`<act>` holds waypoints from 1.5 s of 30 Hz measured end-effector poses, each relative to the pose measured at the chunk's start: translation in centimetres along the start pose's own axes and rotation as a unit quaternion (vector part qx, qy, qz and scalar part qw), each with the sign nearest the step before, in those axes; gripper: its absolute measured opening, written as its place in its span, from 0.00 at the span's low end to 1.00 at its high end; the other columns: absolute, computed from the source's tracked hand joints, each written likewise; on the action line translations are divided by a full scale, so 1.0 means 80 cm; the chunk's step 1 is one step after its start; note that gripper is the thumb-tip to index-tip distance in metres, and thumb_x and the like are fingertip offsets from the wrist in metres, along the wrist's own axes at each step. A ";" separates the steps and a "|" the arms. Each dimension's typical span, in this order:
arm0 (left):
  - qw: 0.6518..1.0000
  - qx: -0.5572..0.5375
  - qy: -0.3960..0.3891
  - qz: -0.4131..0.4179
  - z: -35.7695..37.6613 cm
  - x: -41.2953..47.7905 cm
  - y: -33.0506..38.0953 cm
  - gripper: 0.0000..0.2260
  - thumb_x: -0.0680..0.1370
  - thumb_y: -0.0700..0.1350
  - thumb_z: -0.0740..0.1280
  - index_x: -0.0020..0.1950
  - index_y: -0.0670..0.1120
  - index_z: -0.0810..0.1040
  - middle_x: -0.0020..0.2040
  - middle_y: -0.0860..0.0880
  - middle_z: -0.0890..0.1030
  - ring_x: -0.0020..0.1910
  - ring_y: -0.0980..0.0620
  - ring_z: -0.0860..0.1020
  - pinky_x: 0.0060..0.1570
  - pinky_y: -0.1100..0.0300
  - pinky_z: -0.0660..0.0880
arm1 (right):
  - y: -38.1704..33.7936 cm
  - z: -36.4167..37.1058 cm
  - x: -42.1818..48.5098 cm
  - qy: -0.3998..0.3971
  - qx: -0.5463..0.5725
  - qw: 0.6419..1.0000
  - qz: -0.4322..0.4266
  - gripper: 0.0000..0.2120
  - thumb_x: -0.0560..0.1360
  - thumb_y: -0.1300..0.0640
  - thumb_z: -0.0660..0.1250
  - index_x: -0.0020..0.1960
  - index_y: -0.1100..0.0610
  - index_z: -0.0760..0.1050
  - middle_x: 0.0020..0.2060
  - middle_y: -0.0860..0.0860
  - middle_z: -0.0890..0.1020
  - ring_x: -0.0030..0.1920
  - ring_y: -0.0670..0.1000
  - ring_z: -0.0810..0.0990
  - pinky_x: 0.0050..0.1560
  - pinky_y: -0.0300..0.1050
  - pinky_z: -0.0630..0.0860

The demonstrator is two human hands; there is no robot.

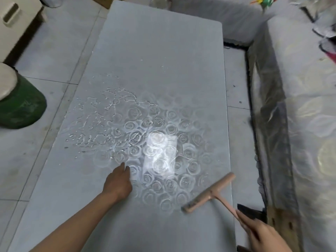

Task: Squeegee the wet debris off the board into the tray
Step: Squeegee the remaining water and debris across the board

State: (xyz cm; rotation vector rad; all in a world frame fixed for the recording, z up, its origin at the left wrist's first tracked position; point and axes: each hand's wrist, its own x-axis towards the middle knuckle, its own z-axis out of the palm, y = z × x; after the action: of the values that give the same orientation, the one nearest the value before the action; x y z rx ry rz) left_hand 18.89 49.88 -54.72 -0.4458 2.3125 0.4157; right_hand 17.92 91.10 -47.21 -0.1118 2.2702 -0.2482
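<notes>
Board point(154, 60): large grey slab with rounded corners, flat on a tiled floor point(36, 170), running from 6 to 12 o'clock. Wet patch point(160, 148): at the board's middle, a cluster of pale rose outlines under a glare of reflected light, with loose beads and rivulets of water point(101, 120) spreading from it toward 9 o'clock. Squeegee point(211, 192): salmon-pink, T-shaped, at 5 o'clock over the board's near right edge, its blade bar slanted and blurred; whether the bar touches the surface cannot be told. Right hand point(261, 235): fingers wrapped round the squeegee's handle end. Left hand point(118, 182): at 7 o'clock, laid on the board, fingers stretched out straight with their tips at the patch's near rim, holding nothing. Tray point(269, 124): long dark-walled trough at 3 o'clock, beside the board's right edge, apart from it. Green bucket point(21, 110): at 9 o'clock on the floor, well apart from the board
</notes>
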 end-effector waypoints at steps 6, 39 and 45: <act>0.998 0.033 0.015 -0.058 0.017 0.025 0.074 0.25 0.78 0.43 0.57 0.75 0.39 0.57 0.78 0.40 0.51 0.76 0.43 0.55 0.71 0.51 0.60 | -0.068 -0.029 0.113 0.083 -0.084 0.987 -0.113 0.28 0.80 0.56 0.53 0.75 0.38 0.51 0.48 0.52 0.73 0.53 0.58 0.77 0.48 0.47 0.71; 0.995 -0.011 0.058 -0.080 0.025 0.067 0.123 0.26 0.77 0.41 0.57 0.75 0.50 0.59 0.79 0.50 0.54 0.70 0.48 0.68 0.68 0.58 0.63 | -0.098 -0.147 0.274 0.038 -0.204 0.903 -0.376 0.22 0.81 0.51 0.53 0.73 0.38 0.58 0.46 0.52 0.74 0.49 0.58 0.77 0.43 0.49 0.70; 0.934 -0.271 0.225 -0.061 0.023 0.034 0.056 0.25 0.75 0.29 0.57 0.70 0.46 0.72 0.72 0.50 0.69 0.72 0.50 0.66 0.73 0.57 0.59 | -0.080 -0.162 0.249 0.068 -0.172 0.915 -0.358 0.19 0.79 0.43 0.49 0.70 0.33 0.56 0.37 0.46 0.73 0.44 0.53 0.77 0.40 0.49 0.73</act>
State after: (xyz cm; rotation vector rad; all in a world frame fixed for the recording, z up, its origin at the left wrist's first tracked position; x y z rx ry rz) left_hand 16.26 54.14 -57.17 -1.0419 2.5636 0.9844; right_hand -4.92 83.48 -52.32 -1.1532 2.3011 -0.2320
